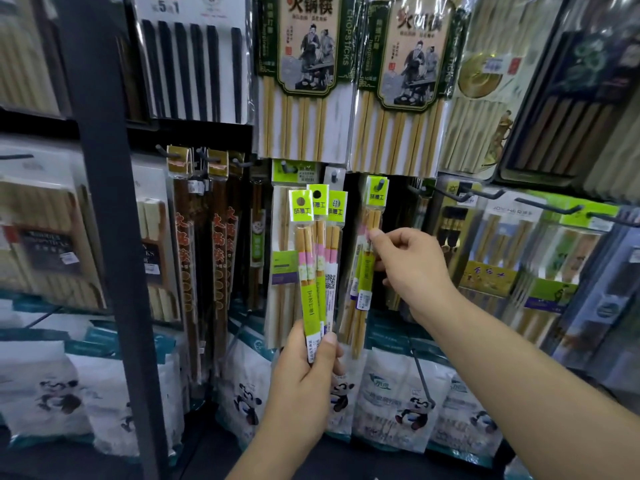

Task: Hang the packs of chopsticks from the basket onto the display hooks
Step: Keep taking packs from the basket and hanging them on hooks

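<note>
My left hand point(306, 372) grips the lower ends of three slim chopstick packs point(317, 258) with lime-green header cards, fanned upright in front of the display. My right hand point(405, 263) pinches another lime-green pack point(369, 258) near its middle. That pack's header card point(377, 191) sits at a hook on the rack, with more of the same packs hanging behind it. The basket is out of view.
Large bamboo chopstick packs point(304, 74) hang above. Dark red packs point(204, 258) hang to the left beside a black upright post point(110, 237). Bare black hooks point(550, 206) stick out at the right above wider packs. Panda-printed bags point(398, 400) stand below.
</note>
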Demonstrator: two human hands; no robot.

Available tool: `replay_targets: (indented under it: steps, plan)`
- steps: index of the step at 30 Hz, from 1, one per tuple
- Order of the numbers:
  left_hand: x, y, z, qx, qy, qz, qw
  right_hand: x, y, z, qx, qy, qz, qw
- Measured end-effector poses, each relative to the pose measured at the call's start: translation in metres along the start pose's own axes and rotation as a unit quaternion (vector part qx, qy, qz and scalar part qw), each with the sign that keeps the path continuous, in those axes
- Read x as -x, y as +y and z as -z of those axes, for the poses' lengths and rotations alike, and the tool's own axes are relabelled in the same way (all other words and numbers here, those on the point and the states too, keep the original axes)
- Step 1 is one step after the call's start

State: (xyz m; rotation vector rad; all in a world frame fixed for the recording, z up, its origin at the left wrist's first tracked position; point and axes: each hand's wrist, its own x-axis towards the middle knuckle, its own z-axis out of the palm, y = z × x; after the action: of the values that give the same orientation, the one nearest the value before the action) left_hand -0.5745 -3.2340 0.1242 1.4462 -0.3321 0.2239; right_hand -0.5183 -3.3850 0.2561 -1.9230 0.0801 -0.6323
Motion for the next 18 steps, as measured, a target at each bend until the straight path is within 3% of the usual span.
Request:
replay_targets:
  steps: [5,12,15,18]
  plan:
    - [0.0,0.004,0.0,0.034,0.007,0.025,0.999,0.013,0.003,0.004,0.018,0.015,0.009,1.0]
    - [0.004,0.011,-0.003,0.042,-0.035,0.015,0.998,0.037,-0.02,-0.001,-0.03,-0.125,0.068,0.989]
    - [0.005,0.012,-0.006,0.051,-0.05,0.016,0.997,0.04,-0.027,-0.003,0.014,-0.138,0.091,0.986]
    - [0.006,0.012,-0.005,0.07,-0.035,0.026,0.997,0.038,-0.032,-0.001,-0.015,-0.121,0.066,0.99]
